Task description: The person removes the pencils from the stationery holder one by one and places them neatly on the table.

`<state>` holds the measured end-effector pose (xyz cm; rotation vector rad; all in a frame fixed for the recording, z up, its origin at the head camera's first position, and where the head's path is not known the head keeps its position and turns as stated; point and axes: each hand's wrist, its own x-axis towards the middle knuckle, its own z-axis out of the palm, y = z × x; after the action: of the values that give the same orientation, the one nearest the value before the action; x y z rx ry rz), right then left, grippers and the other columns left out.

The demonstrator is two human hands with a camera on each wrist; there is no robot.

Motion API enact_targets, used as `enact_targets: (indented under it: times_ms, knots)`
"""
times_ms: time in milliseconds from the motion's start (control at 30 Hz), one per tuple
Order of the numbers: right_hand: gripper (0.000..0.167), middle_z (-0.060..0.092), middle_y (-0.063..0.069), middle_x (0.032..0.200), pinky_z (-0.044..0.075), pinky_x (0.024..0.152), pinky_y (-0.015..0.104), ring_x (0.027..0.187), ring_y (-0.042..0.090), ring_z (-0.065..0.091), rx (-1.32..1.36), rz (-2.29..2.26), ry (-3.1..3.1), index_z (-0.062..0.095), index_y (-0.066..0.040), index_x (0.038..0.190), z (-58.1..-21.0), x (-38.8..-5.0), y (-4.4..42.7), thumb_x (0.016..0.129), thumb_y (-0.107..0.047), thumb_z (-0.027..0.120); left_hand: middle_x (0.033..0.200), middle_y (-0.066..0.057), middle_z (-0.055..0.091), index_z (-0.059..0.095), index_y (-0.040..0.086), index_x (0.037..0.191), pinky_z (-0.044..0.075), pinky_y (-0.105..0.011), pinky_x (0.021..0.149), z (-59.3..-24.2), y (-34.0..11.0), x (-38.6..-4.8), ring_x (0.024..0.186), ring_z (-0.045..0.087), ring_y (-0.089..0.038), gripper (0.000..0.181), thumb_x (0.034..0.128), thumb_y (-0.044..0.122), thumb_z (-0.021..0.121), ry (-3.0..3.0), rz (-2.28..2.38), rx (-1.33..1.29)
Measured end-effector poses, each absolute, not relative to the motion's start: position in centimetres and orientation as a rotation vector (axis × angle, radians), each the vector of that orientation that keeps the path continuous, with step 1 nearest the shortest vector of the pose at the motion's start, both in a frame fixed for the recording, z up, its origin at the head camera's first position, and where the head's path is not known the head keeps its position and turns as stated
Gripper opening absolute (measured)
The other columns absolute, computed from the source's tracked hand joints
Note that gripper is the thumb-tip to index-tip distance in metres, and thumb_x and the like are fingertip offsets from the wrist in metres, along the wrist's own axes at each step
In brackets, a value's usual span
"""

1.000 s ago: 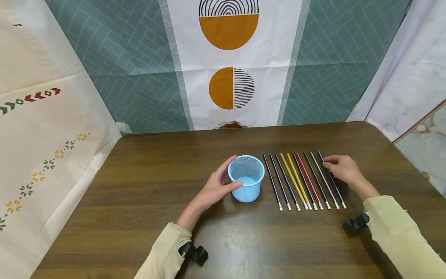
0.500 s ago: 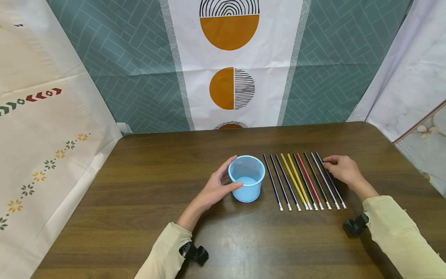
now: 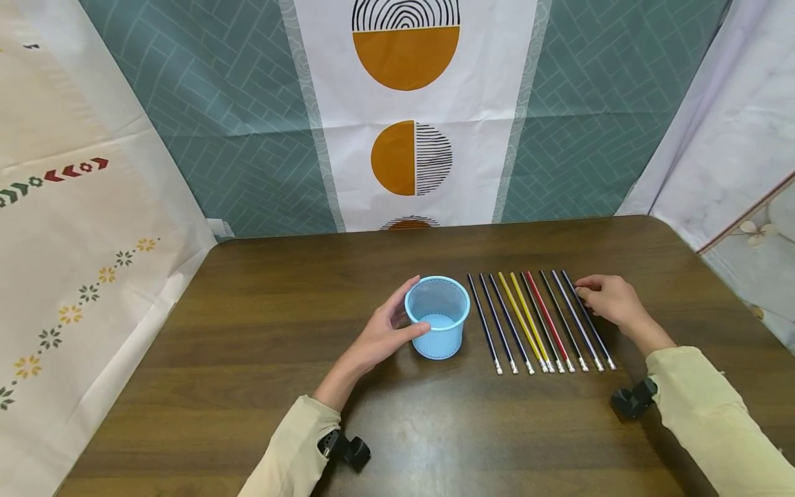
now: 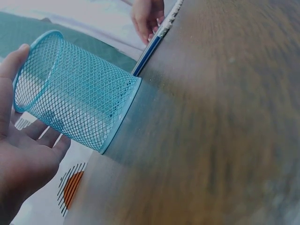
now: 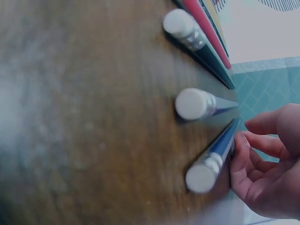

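Observation:
A light blue mesh pencil cup point(image 3: 437, 342) stands upright on the table. My left hand point(image 3: 386, 338) holds it from the left, thumb over the near rim and fingers along the far side. To the cup's right lies a row of several pencils, erasers toward me, including a yellow pencil point(image 3: 518, 317) and a red pencil point(image 3: 549, 317). At the row's right end is a dark blue pencil point(image 3: 597, 340). My right hand point(image 3: 611, 304) is beside its far part, loosely bent fingertips at its right side; whether they touch it is hard to tell.
The brown wooden table point(image 3: 279, 297) carries the cup and pencils. A patterned teal and white cloth point(image 3: 261, 138) hangs behind its far edge. Pale cloths hang left and right. A black wrist camera point(image 3: 344, 450) sits on the left sleeve, another black camera point(image 3: 633, 399) on the right.
The far end of the rightmost dark blue pencil has shifted slightly left, and it now lies more in line with its neighbour. My left hand and the cup stay put.

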<state>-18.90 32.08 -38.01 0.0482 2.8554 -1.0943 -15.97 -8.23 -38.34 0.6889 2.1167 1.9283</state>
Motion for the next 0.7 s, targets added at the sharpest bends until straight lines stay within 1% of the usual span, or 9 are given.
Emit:
enact_targets:
  times_ms: [133,233,300,400,467,533,633,667,700]
  knots:
    - [0.036,0.06,0.029,0.102,0.052,0.059,0.027,0.081,0.026,0.06,0.064,-1.119,2.838,0.054,0.017,0.12,-38.1,-18.6,32.1,0.099,-0.012,0.049,0.157,-0.008,0.024,0.017,0.015,0.156,0.031,-0.044,0.109,-38.4,-8.5,-15.9,0.135,0.037,-0.029,0.086,0.089,0.018,0.072,2.103,1.929,0.708]
    - [0.036,0.059,0.03,0.106,0.051,0.059,0.027,0.081,0.026,0.06,0.066,-1.14,2.826,0.053,0.017,0.12,-38.0,-18.3,32.2,0.099,-0.012,0.049,0.157,-0.012,0.021,0.01,0.016,0.156,0.028,-0.046,0.11,-38.3,-8.9,-15.8,0.137,0.033,-0.031,0.092,0.0896,0.028,0.071,2.083,1.948,0.742]
    - [0.037,0.058,0.032,0.107,0.051,0.059,0.026,0.081,0.026,0.06,0.059,-1.15,2.832,0.053,0.017,0.12,-37.8,-18.1,32.2,0.099,-0.013,0.049,0.157,-0.015,0.022,0.008,0.015,0.156,0.027,-0.048,0.11,-38.0,-9.3,-15.9,0.138,0.031,-0.033,0.091,0.0912,0.033,0.069,2.099,1.957,0.766]
    - [0.037,0.058,0.032,0.108,0.051,0.059,0.026,0.079,0.023,0.06,0.049,-1.169,2.842,0.053,0.017,0.121,-37.5,-17.9,32.2,0.1,-0.013,0.049,0.155,-0.016,0.028,0.014,0.011,0.156,0.027,-0.049,0.109,-37.3,-10.0,-16.0,0.139,0.03,-0.034,0.08,0.0957,0.038,0.06,2.204,1.93,0.784]
    - [0.037,0.059,0.031,0.107,0.052,0.059,0.026,0.078,0.021,0.061,0.027,-1.18,2.857,0.053,0.017,0.121,-37.3,-17.8,32.1,0.1,-0.013,0.049,0.153,-0.017,0.03,0.02,0.008,0.154,0.029,-0.05,0.109,-36.6,-10.5,-16.0,0.139,0.031,-0.034,0.07,0.1006,0.043,0.047,2.317,1.871,0.79]
    - [0.038,0.06,0.031,0.107,0.053,0.061,0.026,0.078,0.022,0.063,-0.001,-1.184,2.868,0.053,0.016,0.122,-37.1,-17.5,32.1,0.1,-0.014,0.049,0.153,-0.017,0.031,0.023,0.006,0.153,0.029,-0.053,0.107,-36.0,-11.2,-16.0,0.138,0.032,-0.035,0.071,0.1017,0.054,0.028,2.389,1.83,0.804]
    - [0.039,0.061,0.032,0.108,0.053,0.064,0.033,0.083,0.03,0.065,-0.072,-1.11,2.92,0.054,0.014,0.123,-36.6,-17.2,31.9,0.101,-0.017,0.049,0.154,-0.018,0.029,0.024,0.003,0.152,0.028,-0.061,0.104,-35.2,-12.3,-16.0,0.136,0.033,-0.038,0.087,0.0951,0.066,0.004,2.464,1.788,0.855]
    - [0.039,0.061,0.032,0.108,0.052,0.066,0.036,0.086,0.033,0.064,-0.097,-1.072,2.943,0.055,0.013,0.123,-36.4,-17.0,31.8,0.101,-0.018,0.049,0.154,-0.018,0.028,0.024,0.003,0.152,0.026,-0.063,0.104,-34.9,-12.7,-16.0,0.137,0.031,-0.039,0.093,0.0919,0.069,-0.002,2.496,1.76,0.878]
    - [0.039,0.062,0.031,0.108,0.051,0.067,0.04,0.087,0.035,0.063,-0.123,-1.029,2.973,0.056,0.012,0.123,-36.2,-16.9,31.6,0.101,-0.019,0.049,0.155,-0.017,0.026,0.024,0.003,0.152,0.025,-0.064,0.104,-34.5,-13.2,-16.0,0.138,0.029,-0.039,0.096,0.0902,0.071,-0.002,2.539,1.72,0.897]
